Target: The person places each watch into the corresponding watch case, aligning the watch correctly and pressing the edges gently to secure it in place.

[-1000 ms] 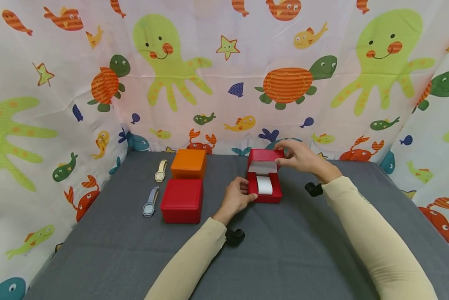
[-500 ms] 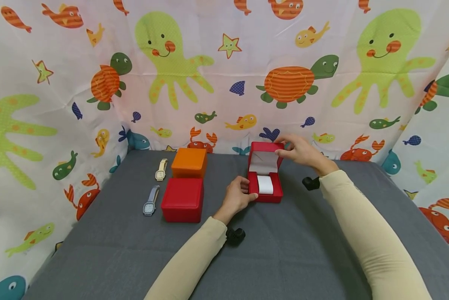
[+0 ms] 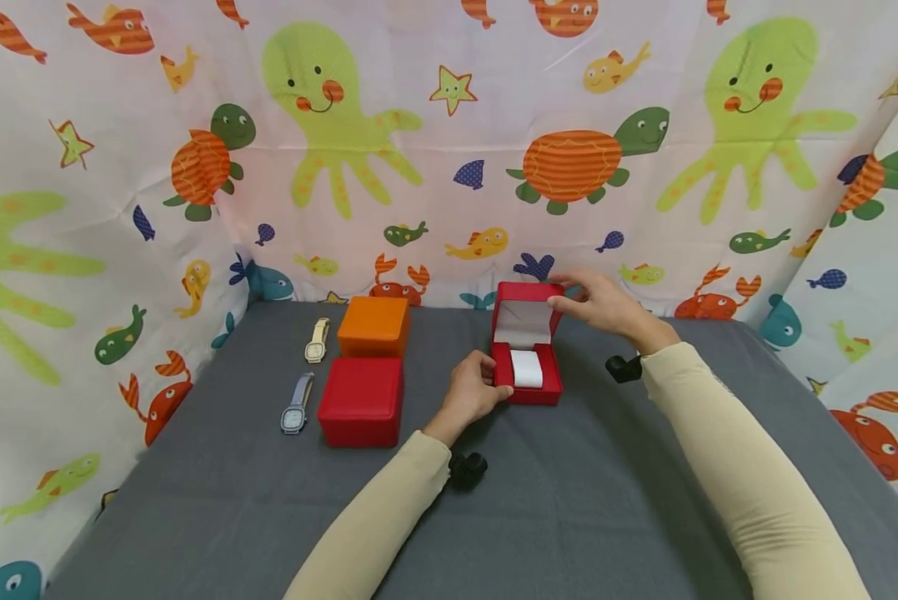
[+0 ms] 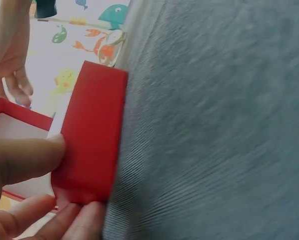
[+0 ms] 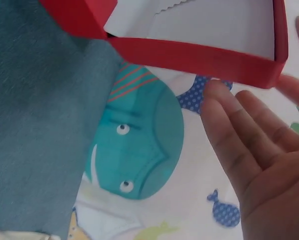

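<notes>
A small red watch box (image 3: 534, 397) stands with its lid raised, showing a white cushion (image 3: 527, 369) inside and a pale lid lining. My left hand (image 3: 469, 389) grips the base at its front left corner, thumb in front and fingers along the side. In the left wrist view, the thumb (image 4: 34, 155) presses the red wall near the rim and other fingertips are lower on it. My right hand (image 3: 602, 307) holds the lid (image 3: 527, 292) at its upper right corner between thumb and index finger. The right wrist view shows its other fingers (image 5: 239, 130) extended beside the lid.
Left of my left hand sit a larger closed red box (image 3: 361, 400) and, behind it, an orange box (image 3: 374, 323). Farther left lie a gold watch (image 3: 317, 342) and a watch with a blue-grey strap (image 3: 296, 406). A sea-animal curtain (image 3: 433, 167) borders the grey cloth (image 3: 531, 508).
The lid has swung up and back from half raised, with my right hand moving slightly upward on it. In the last half second both hands stay in place while the view shifts a little.
</notes>
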### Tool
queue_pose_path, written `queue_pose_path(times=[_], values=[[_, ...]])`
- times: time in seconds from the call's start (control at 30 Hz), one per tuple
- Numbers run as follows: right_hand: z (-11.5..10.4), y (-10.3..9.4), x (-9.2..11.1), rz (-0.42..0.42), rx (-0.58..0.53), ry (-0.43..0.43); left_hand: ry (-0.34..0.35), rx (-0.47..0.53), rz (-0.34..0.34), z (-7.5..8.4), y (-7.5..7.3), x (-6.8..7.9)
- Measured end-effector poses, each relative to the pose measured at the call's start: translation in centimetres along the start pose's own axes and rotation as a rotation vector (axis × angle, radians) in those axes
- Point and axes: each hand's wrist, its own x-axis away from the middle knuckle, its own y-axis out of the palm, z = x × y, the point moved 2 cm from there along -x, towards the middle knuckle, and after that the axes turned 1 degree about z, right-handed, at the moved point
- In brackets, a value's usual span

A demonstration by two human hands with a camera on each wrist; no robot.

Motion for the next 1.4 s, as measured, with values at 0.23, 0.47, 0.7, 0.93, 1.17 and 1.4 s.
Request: queue_pose_path(times=[0.23,0.47,0.7,0.93,1.17,1.4], values=[[1.7,-0.7,2.5,0.032,0.023,0.120,0.019,-0.161,-0.025,1.1,-0.8,-0.1],[5.3,-1.2,5.6,0.118,0.068,0.152,0.264,-0.323,-0.081,2.8,-0.7,-0.9],[8.2,-1.2,7.8,0.164,0.076,0.192,0.393,-0.463,-0.256,3.9,-0.3,-2.8],[9.9,-0.7,9.2,0.138,0.090,0.289,0.399,-0.550,-0.342,3.8,0.0,-4.0],[11.3,-0.4,10.0,0.205,0.107,0.277,0.369,-0.550,-0.428,3.7,0.2,-4.6],[12.0,-0.4,10.1,0.227,0.116,0.293,0.321,-0.608,-0.459,4.2,0.1,-5.0]])
